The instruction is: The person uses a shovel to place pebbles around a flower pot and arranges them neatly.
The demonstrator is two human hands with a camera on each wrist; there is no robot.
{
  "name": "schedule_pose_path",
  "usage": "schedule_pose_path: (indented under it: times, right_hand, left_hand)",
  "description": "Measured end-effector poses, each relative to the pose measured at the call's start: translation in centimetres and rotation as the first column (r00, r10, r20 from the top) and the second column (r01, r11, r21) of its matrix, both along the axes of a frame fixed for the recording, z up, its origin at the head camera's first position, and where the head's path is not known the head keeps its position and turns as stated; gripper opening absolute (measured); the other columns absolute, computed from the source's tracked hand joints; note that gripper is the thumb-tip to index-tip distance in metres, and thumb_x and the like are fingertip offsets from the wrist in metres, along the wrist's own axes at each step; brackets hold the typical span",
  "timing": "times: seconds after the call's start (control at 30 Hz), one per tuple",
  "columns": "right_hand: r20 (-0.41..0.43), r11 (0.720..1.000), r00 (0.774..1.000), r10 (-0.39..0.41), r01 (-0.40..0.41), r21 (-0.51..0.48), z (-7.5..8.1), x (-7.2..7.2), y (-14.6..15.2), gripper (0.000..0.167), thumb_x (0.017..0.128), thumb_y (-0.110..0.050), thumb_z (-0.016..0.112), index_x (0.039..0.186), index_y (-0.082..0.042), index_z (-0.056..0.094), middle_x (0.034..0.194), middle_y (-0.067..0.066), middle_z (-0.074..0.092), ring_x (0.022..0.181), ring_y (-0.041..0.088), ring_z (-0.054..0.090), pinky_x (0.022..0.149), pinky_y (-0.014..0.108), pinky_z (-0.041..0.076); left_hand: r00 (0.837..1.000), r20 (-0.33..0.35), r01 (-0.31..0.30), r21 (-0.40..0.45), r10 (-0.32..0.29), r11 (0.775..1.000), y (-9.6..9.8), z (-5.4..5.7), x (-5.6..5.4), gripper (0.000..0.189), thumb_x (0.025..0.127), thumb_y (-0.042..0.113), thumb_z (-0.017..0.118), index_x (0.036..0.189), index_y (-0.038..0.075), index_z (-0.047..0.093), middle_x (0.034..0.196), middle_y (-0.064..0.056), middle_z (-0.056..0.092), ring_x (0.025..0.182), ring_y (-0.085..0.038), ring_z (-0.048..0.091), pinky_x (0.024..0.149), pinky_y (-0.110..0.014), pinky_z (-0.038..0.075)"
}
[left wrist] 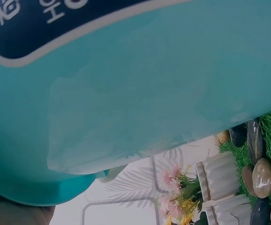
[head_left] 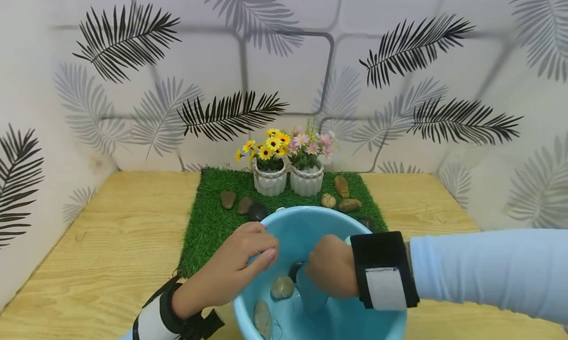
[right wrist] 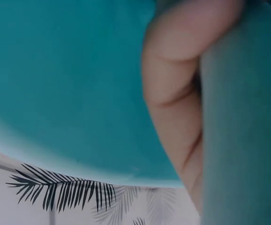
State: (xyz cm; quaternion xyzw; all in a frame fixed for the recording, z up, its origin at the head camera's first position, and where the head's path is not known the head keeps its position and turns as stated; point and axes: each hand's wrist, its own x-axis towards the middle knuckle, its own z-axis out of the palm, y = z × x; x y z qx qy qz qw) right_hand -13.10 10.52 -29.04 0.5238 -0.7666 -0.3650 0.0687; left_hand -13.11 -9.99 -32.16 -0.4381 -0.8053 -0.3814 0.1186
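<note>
A light blue bucket (head_left: 306, 214) stands on the near part of the grass mat. My left hand (head_left: 241, 251) rests at its left rim with the fingers bent and the thumb over the inside; the labelled outer wall (left wrist: 140, 93) fills the left wrist view. Inside the bucket, my right hand (head_left: 330, 266) grips a smooth teal, rounded object (right wrist: 243, 136), its fingers (right wrist: 172, 84) curled round it. I cannot tell what that object is. Below it lie a greenish stone (head_left: 282, 287), a long grey-brown stone (head_left: 263, 318) and a dark stone (head_left: 295, 271).
White pots of yellow flowers (head_left: 270, 180) and pink flowers (head_left: 307, 180) stand behind the bucket on the green grass mat (head_left: 208, 221). Several brown and dark stones (head_left: 228, 199) lie about them. A wooden tabletop (head_left: 115, 231) extends to a leaf-patterned wall (head_left: 284, 74).
</note>
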Motion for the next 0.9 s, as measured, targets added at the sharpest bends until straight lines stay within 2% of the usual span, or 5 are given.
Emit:
schedule_pose_path:
  times: [0.3, 0.57, 0.7, 0.8, 0.9]
  right_hand:
    - [0.102, 0.983, 0.993, 0.060, -0.041, -0.180, -0.5, -1.1, -0.6, 0.041, 0.081, -0.015, 0.066, 0.052, -0.020, 0.038, 0.048, -0.007, 0.018, 0.045, 0.008, 0.015, 0.042, 0.023, 0.013]
    - [0.327, 0.989, 0.945, -0.005, 0.053, -0.139, -1.4, -0.2, -1.8, 0.030, 0.087, -0.016, 0.063, 0.059, -0.021, 0.052, 0.050, -0.008, 0.040, 0.045, 0.005, 0.029, 0.044, 0.020, 0.021]
    - [0.341, 0.986, 0.940, 0.015, 0.042, -0.159, -1.4, 0.3, -1.6, 0.037, 0.088, -0.014, 0.062, 0.056, -0.020, 0.045, 0.048, -0.007, 0.033, 0.045, 0.006, 0.028, 0.045, 0.020, 0.019]
    - [0.398, 0.983, 0.917, -0.017, 0.087, -0.158, -0.6, 0.4, -1.6, 0.042, 0.090, -0.012, 0.060, 0.055, -0.019, 0.037, 0.049, -0.006, 0.026, 0.045, 0.007, 0.026, 0.045, 0.020, 0.018]
    - [0.505, 0.974, 0.860, -0.077, 0.173, -0.146, 0.5, 0.5, -1.4, 0.040, 0.092, -0.016, 0.059, 0.057, -0.019, 0.039, 0.051, -0.006, 0.027, 0.046, 0.007, 0.027, 0.048, 0.019, 0.020]
  left_hand:
    - [1.000, -0.007, 0.012, 0.003, -0.012, 1.000, -0.1, -0.1, 0.0, 0.034, 0.100, 0.012, 0.043, 0.067, 0.018, 0.042, 0.062, 0.009, 0.036, 0.073, -0.003, 0.035, 0.075, -0.028, 0.028]
    - [1.000, -0.006, 0.011, 0.010, -0.011, 1.000, -0.1, -0.3, 0.1, 0.034, 0.099, 0.012, 0.044, 0.067, 0.019, 0.041, 0.062, 0.010, 0.034, 0.072, -0.004, 0.034, 0.075, -0.027, 0.027]
    - [1.000, 0.021, -0.008, 0.000, 0.008, 1.000, -0.1, -0.4, 0.1, 0.035, 0.100, 0.013, 0.044, 0.066, 0.020, 0.039, 0.062, 0.013, 0.032, 0.071, -0.005, 0.036, 0.075, -0.027, 0.027]
    - [1.000, 0.005, 0.000, 0.003, 0.000, 1.000, -0.1, -0.2, 0.1, 0.034, 0.100, 0.012, 0.044, 0.066, 0.019, 0.040, 0.062, 0.012, 0.033, 0.072, -0.007, 0.037, 0.075, -0.027, 0.027]
    - [1.000, -0.016, 0.014, 0.013, -0.014, 1.000, -0.1, -0.1, 0.1, 0.034, 0.100, 0.011, 0.044, 0.067, 0.018, 0.041, 0.062, 0.009, 0.035, 0.072, -0.006, 0.037, 0.075, -0.027, 0.027]
